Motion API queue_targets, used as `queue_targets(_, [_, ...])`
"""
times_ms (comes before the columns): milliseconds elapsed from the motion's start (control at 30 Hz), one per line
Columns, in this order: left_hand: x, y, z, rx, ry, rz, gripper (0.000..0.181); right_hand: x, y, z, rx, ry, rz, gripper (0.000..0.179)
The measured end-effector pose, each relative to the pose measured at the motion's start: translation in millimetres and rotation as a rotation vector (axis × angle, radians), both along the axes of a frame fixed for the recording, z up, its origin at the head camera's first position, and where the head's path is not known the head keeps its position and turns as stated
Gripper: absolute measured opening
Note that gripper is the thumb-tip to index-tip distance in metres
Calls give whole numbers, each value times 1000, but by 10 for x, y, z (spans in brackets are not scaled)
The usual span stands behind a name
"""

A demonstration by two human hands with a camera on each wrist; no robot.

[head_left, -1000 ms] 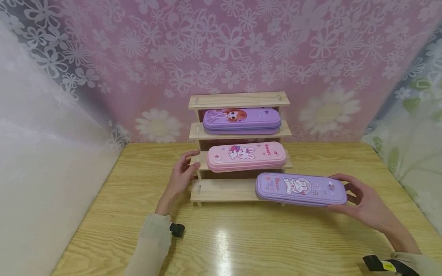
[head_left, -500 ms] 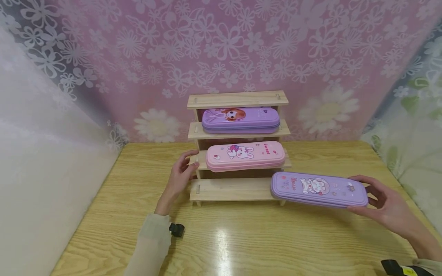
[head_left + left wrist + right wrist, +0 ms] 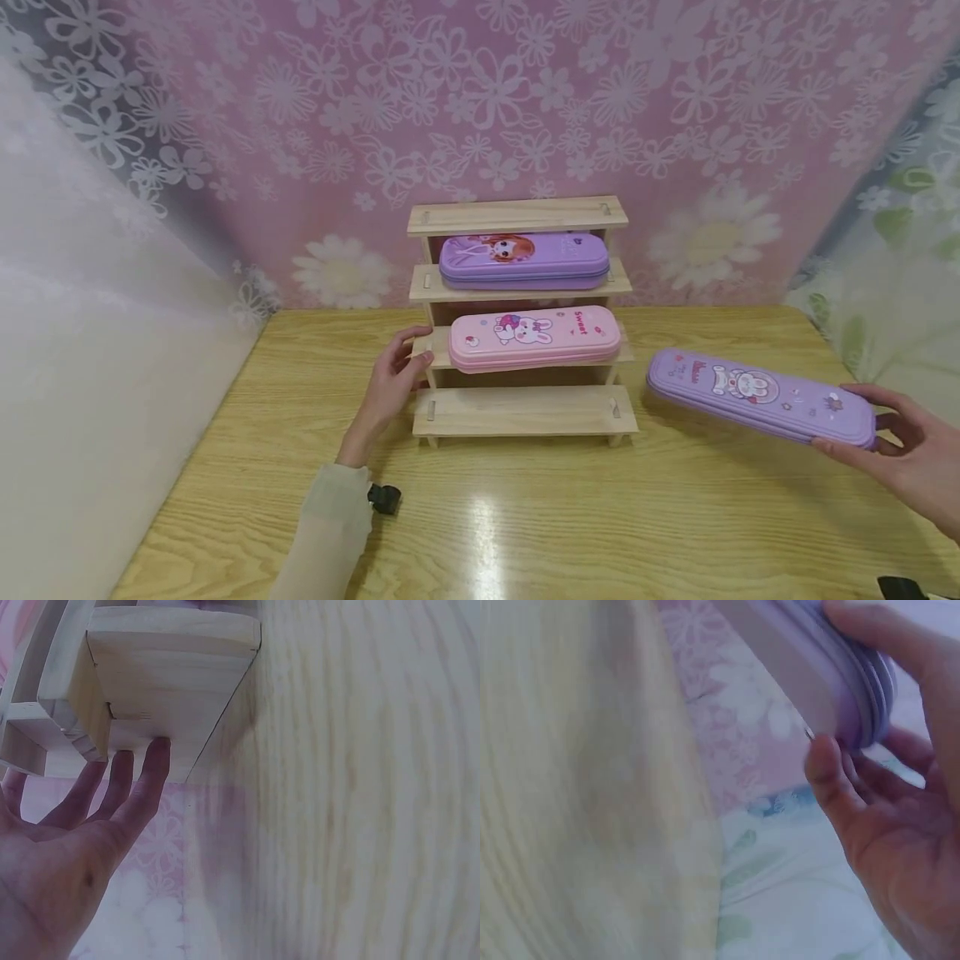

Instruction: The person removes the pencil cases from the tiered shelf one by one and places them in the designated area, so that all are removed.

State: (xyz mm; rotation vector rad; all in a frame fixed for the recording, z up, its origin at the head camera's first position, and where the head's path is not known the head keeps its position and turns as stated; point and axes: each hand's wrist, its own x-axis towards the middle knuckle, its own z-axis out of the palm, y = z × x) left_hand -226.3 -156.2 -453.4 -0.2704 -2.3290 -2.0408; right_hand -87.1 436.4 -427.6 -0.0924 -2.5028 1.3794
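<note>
My right hand [image 3: 911, 454] holds the right end of a lavender pencil case [image 3: 757, 396] with an astronaut bunny on its lid. In the head view the case hangs over the table, apart from the rack and slanting down to the right. The right wrist view shows fingers and thumb pinching its zipped end [image 3: 840, 682]. My left hand [image 3: 390, 383] touches the left side of a stepped wooden rack [image 3: 525, 412]. In the left wrist view its extended fingers [image 3: 150, 772] rest on the side panel [image 3: 161, 690].
A pink bunny pencil case [image 3: 536, 337] lies on the rack's second step from the bottom. Above it sits a purple case with a doll picture [image 3: 525, 262]. Floral curtains [image 3: 495, 100] stand behind the wooden table [image 3: 570, 517].
My right hand has carried the lavender pencil case rightward off the bottom step, and its left end has risen. The left hand stays at the rack.
</note>
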Motion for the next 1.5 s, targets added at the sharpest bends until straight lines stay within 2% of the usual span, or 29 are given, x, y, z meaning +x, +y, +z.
queue_targets(133, [-8, -21, -17, -6, -8, 8, 37, -35, 8, -27, 59, -55, -194, 68])
queue_targets(233, [-4, -32, -22, 2, -16, 3, 38, -76, 11, -65, 145, -90, -318, 62])
queue_targets(333, [-3, -36, -23, 4, -12, -4, 39, -130, 27, -98, 166, -99, -391, 64])
queue_targets(433, [-5, -31, -21, 11, -1, -11, 39, -186, 38, -122, 138, -118, -461, 74])
queue_targets(567, [-16, -25, -21, 14, 3, -16, 39, -251, 34, -153, 131, -173, -579, 87])
queue_targets(633, [-23, -23, -23, 11, -1, -15, 39, -277, 28, -168, 156, -203, -610, 91])
queue_targets(733, [-30, -22, -25, 12, -4, -18, 40, -305, 12, -168, 193, -244, -597, 92])
queue_targets(867, [-27, -22, -29, 25, -14, -17, 40, -310, -21, -147, 250, -315, -512, 96])
queue_targets(967, [-26, -21, -35, 31, -21, -10, 39, -315, -46, -149, 254, -364, -477, 99])
queue_targets(1200, [-32, -21, -53, 36, -19, -13, 39, -363, -39, -207, 222, -440, -504, 106])
queue_targets(1500, [-36, -22, -62, 58, -4, -29, 39, -427, 24, -286, 228, -497, -482, 106])
